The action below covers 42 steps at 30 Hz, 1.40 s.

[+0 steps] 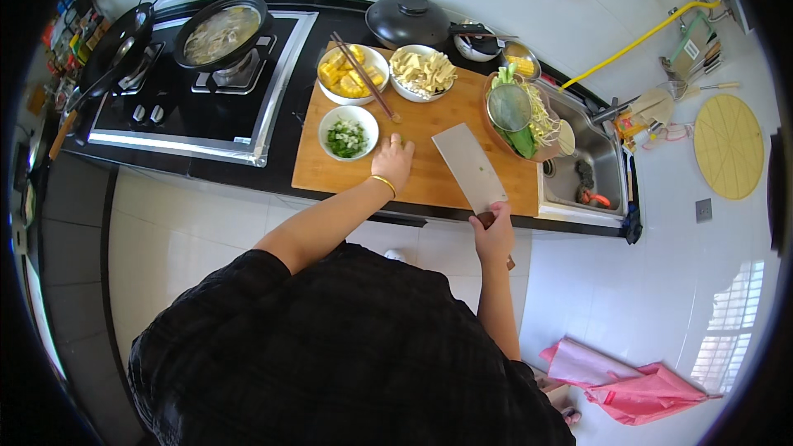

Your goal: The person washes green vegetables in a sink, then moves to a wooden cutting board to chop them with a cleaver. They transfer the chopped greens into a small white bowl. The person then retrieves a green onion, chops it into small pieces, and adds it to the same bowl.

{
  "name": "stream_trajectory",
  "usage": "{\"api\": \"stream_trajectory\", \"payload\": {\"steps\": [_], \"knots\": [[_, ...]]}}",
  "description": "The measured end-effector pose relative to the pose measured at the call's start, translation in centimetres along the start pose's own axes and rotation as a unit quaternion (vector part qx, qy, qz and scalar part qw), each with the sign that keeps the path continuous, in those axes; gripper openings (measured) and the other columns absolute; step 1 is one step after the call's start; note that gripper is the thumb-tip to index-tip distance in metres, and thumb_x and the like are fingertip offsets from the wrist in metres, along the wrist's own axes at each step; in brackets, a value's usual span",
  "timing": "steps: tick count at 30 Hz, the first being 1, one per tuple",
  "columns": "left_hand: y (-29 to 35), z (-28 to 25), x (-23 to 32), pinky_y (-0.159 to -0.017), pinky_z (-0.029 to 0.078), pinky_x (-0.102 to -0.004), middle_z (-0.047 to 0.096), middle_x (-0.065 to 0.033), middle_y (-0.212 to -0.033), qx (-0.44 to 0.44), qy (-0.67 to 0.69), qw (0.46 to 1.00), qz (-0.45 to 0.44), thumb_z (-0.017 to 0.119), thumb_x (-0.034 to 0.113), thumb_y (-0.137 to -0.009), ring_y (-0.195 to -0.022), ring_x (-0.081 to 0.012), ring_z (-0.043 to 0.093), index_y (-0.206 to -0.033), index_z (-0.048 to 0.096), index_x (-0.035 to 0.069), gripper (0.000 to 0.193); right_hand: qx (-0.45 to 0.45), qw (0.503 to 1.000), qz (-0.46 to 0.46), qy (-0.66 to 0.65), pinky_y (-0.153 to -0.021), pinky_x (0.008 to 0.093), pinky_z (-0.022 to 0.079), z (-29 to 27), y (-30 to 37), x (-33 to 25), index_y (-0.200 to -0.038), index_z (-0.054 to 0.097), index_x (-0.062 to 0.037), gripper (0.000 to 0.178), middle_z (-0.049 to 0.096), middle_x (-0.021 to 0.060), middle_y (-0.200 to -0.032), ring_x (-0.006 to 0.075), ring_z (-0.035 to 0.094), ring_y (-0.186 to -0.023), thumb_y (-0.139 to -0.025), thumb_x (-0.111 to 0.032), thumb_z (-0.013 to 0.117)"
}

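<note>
In my right hand (494,235) is the wooden handle of a cleaver (469,167), gripped at the board's front edge. The wide blade points away over the cutting board (421,186), with small green bits on it. My left hand (392,161), a gold bangle at its wrist, rests on the board with fingers slightly apart and nothing visible in them. Just left of it stands a white bowl of chopped scallions (348,137). Behind are a bowl of corn pieces (340,76) with chopsticks (363,76) across it and a bowl of pale cut pieces (422,73).
A basket of greens and sprouts (522,120) with a strainer on it sits at the board's right end, beside the sink (585,177). On the left, a pan of broth (221,35) stands on the gas stove (186,128). A lidded black pot (407,21) is at the back.
</note>
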<state>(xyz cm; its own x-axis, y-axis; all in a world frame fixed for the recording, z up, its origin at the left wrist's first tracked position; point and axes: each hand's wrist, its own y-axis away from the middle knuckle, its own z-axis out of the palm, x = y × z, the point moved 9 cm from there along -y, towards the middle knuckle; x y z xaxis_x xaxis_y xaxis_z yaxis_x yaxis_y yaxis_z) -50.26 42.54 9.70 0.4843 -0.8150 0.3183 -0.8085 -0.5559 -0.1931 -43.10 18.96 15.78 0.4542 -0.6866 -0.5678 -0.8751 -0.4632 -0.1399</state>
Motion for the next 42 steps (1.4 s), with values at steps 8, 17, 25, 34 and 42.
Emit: {"api": "stream_trajectory", "payload": {"steps": [8, 17, 25, 34, 42], "knots": [[-1.9, 1.2, -0.4, -0.073, 0.045, -0.0371, 0.048, -0.0128, -0.094, 0.042, -0.064, 0.995, -0.07, 0.054, 0.006, -0.074, -0.086, -0.0285, 0.05, -0.087, 0.05, 0.006, 0.013, -0.052, 0.994, -0.085, 0.038, -0.062, 0.0387, 0.043, 0.1, -3.0, 3.7, -0.088, 0.045, -0.0087, 0.04, 0.056, 0.0108, -0.08, 0.032, 0.055, -0.076, -0.061, -0.012, 0.074], [-1.6, -6.4, 9.7, -0.066, 0.043, -0.0386, 0.051, -0.0114, -0.083, 0.103, 0.371, 0.923, -0.012, 0.071, 0.017, -0.064, -0.077, -0.031, 0.053, -0.081, 0.052, 0.006, 0.028, -0.059, 0.96, -0.272, 0.027, -0.058, 0.0392, 0.041, -1.8, -4.7, -1.4, -0.079, 0.045, -0.0087, 0.036, 0.053, 0.0089, -0.073, 0.0296, 0.053, -0.07, -0.059, -0.009, 0.074], [-0.1, -13.5, 4.2, -0.074, 0.033, -0.0357, 0.047, -0.0036, -0.086, 0.14, 0.128, 0.981, 0.037, 0.075, 0.038, -0.053, -0.088, -0.0239, 0.046, -0.079, 0.053, 0.013, 0.042, -0.162, 0.895, -0.409, -0.073, -0.055, 0.0362, 0.041, -0.3, -4.4, -9.3, -0.077, 0.046, -0.0088, 0.034, 0.052, 0.006, -0.07, 0.0261, 0.054, -0.067, -0.059, -0.009, 0.074], [1.9, -16.3, -4.6, -0.076, 0.033, -0.0358, 0.052, -0.0039, -0.082, 0.115, 0.114, 0.987, 0.015, 0.072, 0.039, -0.062, -0.088, -0.0227, 0.047, -0.073, 0.057, 0.011, 0.034, -0.254, 0.844, -0.467, -0.072, -0.056, 0.0366, 0.042, 4.2, -2.9, -17.4, -0.077, 0.043, -0.009, 0.036, 0.052, 0.0071, -0.071, 0.0266, 0.054, -0.068, -0.059, -0.009, 0.074], [1.6, -16.3, -8.8, -0.074, 0.035, -0.0348, 0.055, -0.0043, -0.077, 0.05, 0.165, 0.983, 0.06, 0.076, 0.033, -0.062, -0.082, -0.0209, 0.05, -0.069, 0.058, 0.01, 0.031, -0.282, 0.829, -0.48, -0.062, -0.056, 0.0365, 0.043, 6.6, -1.7, -21.6, -0.075, 0.043, -0.0084, 0.037, 0.053, 0.0073, -0.069, 0.0271, 0.055, -0.068, -0.057, -0.01, 0.075]]}}
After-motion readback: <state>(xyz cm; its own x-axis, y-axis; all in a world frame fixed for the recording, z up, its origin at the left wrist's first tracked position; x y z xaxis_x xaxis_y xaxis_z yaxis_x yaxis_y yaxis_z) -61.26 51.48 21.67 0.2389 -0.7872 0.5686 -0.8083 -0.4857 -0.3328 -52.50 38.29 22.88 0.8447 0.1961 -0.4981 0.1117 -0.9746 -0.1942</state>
